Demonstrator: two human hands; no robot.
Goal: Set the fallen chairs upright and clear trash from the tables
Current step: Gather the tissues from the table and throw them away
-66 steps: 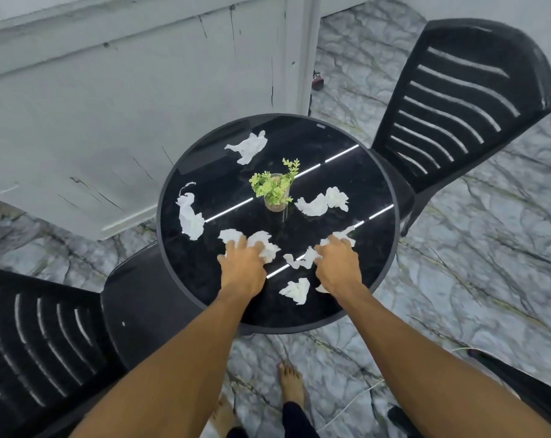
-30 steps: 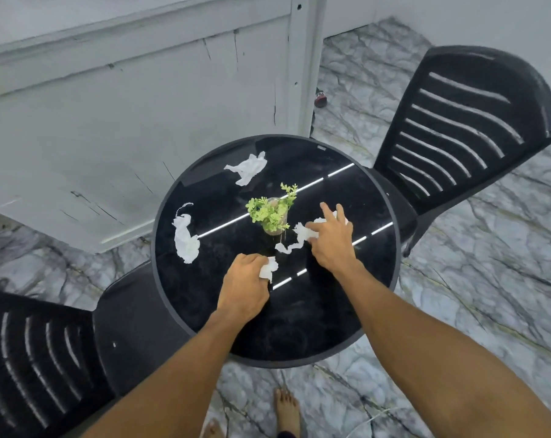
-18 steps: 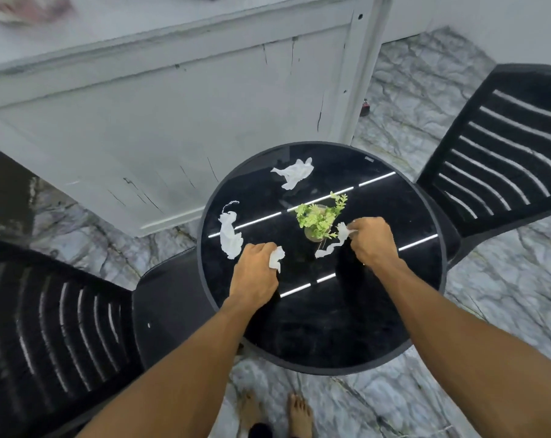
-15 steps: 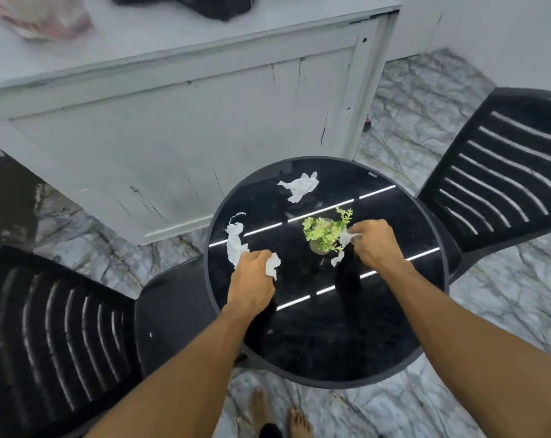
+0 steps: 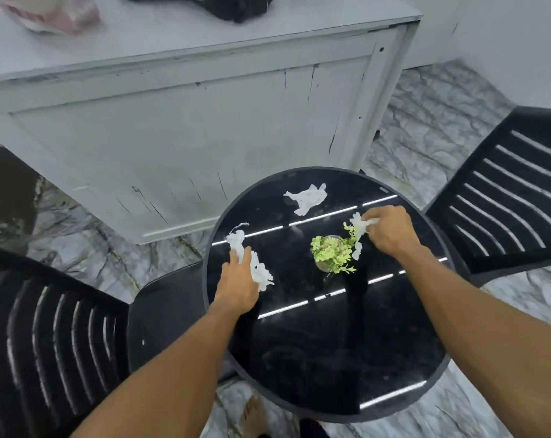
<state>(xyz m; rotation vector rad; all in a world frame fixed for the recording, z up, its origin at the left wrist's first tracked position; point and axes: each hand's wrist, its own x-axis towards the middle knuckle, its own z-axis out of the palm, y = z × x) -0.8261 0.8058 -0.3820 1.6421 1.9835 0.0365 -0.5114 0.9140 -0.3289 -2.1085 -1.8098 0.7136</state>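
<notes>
- Head view, far left: a black slatted chair (image 5: 46, 343) stands upright, its seat just beside the round black table (image 5: 331, 358).
- Left hand (image 5: 236, 286) is at the table's left edge, fingers curled round a white tissue wad (image 5: 261, 275). Its fingertips touch a long tissue scrap (image 5: 236, 240) lying on the glass.
- A flat torn tissue (image 5: 307, 197) lies alone on the table's far side, near the white cabinet (image 5: 188, 137).
- A small green plant (image 5: 331, 252) stands mid-table.
- Right hand (image 5: 391, 232), just beside the plant, pinches a tissue bundle (image 5: 358, 230) that dangles against the leaves.
- A second black chair (image 5: 505, 197) stands upright at right.
</notes>
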